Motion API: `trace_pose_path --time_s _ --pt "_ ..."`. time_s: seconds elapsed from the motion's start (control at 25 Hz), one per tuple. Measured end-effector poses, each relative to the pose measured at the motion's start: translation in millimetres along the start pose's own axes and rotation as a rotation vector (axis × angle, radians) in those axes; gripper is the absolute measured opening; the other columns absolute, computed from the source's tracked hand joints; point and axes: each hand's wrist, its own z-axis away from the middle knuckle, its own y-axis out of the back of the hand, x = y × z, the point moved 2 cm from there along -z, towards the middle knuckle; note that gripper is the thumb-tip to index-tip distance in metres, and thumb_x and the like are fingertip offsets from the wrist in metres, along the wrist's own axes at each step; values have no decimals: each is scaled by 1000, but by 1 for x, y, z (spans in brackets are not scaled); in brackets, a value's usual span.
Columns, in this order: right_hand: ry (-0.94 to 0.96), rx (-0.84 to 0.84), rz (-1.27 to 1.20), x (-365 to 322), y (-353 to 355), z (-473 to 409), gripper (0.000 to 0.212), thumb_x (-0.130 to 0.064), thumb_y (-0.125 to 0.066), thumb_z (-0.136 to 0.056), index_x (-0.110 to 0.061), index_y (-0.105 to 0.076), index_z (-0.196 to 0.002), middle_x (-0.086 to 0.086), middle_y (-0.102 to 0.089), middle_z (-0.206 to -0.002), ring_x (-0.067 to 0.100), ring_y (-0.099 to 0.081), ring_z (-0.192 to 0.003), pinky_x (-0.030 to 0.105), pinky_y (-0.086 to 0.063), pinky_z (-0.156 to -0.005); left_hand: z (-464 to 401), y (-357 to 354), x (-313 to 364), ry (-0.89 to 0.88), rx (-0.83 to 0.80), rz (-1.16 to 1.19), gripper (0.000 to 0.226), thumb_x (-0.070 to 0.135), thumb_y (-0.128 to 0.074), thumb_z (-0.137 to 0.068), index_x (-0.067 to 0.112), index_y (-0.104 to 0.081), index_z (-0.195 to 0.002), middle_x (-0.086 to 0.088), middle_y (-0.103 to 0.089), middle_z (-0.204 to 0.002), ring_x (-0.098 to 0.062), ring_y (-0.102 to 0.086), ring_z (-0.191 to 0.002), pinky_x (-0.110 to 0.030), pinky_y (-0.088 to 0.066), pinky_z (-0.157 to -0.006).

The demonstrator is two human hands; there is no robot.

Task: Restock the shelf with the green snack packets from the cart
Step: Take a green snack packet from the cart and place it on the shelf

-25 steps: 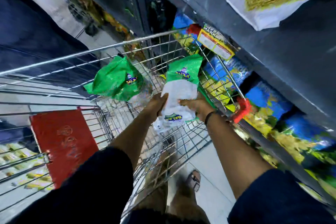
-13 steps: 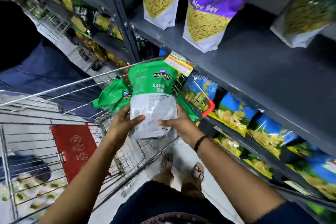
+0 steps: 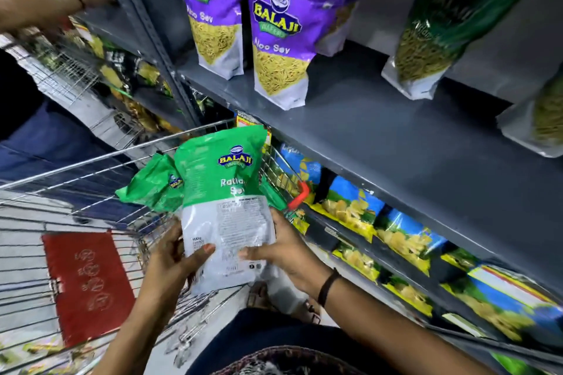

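Two hands, left (image 3: 173,259) and right (image 3: 283,248), clasping one green snack packet (image 3: 224,192) above cart (image 3: 91,161)

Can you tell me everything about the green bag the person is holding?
The green packet is a shiny plastic pouch, green on its upper half and white with small print on the lower half. It says "Balaji" on a blue and yellow logo, with white words underneath. It looks sealed and full. It is held upright, slightly tilted, above the cart and beside the grey shelf. The left hand and right hand grip its white bottom part, thumbs on the front.
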Motion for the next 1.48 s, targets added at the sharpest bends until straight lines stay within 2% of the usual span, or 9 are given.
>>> trace_pose_path --time_s 0.28,0.52,0.76,0.84,0.96,1.04,1.24,1.36,1.48 --pt "316 426 60 -85 112 11 73 -1 -73 -44 -18 -42 -108 9 -57 -112 8 -56 -94 27 -48 -87 -55 -133 68 -288 -203 -132 51 25 -69 -53 27 -48 -99 2 -61 -100 4 -60 -83 -15 -52 -72" --pt "482 824 238 -155 211 -5 68 10 -70 -52 -21 -41 -105 -13 -55 -95 17 -55 -99 34 -48 -87 -131 -255 115 -567 -219 -345 57 -3 -69 -65 -4 -39 -114 -18 -58 -98 -33 -59 -97 -33 -44 -73" --pt "349 882 378 -133 249 -13 68 8 -76 -57 -19 -37 -106 13 -63 -110 18 -56 -101 42 -50 -92 -153 -292 81 -526 -386 -421 41 2 -68 -73 5 -37 -100 -27 -65 -102 -39 -62 -98 -29 -38 -59" --pt "358 862 352 -128 252 -13 82 4 -78 -55 -15 -38 -123 16 -56 -128 21 -54 -114 42 -47 -101 -152 -289 81 -531 -434 -398 55 33 -73 -71 8 -38 -106 -19 -66 -106 -29 -63 -99 -31 -45 -68" --pt "381 1136 156 -100 233 -6 87 2 -73 -62 -12 -32 -137 12 -50 -128 24 -49 -119 40 -41 -107 -137 -286 89 -541 -438 -291 98 84 -33 -64 12 -35 -130 3 -53 -113 -3 -52 -97 -19 -44 -81" --pt "395 1142 -22 -91 212 -5 64 0 -62 -78 -10 -35 -135 8 -54 -113 21 -53 -105 38 -45 -99 -133 -291 88 -467 -345 -175 107 88 -17 -62 12 -34 -137 9 -45 -120 1 -44 -109 -6 -35 -85" --pt "403 1125 -217 -119 242 3 45 -14 -41 -95 -8 -33 -139 11 -45 -139 12 -43 -122 27 -32 -108 -132 -287 75 -234 22 35 59 51 -18 -92 16 -51 -126 -14 -70 -93 -21 -62 -90 -24 -43 -80" --pt "405 1193 -225 -102 231 11 36 -34 -44 -92 -20 -49 -124 4 -55 -125 14 -50 -114 43 -37 -112 -148 -297 89 -146 -134 97 56 52 -23 -93 17 -49 -129 -6 -54 -136 -16 -48 -124 -30 -31 -112" --pt "412 962 -221 -107 197 11 42 -52 -38 -89 -28 -51 -121 -1 -55 -132 13 -51 -121 37 -39 -108 -136 -318 88 -28 -362 58 71 71 -22 -83 22 -47 -130 1 -49 -139 -16 -46 -127 -43 -30 -115"
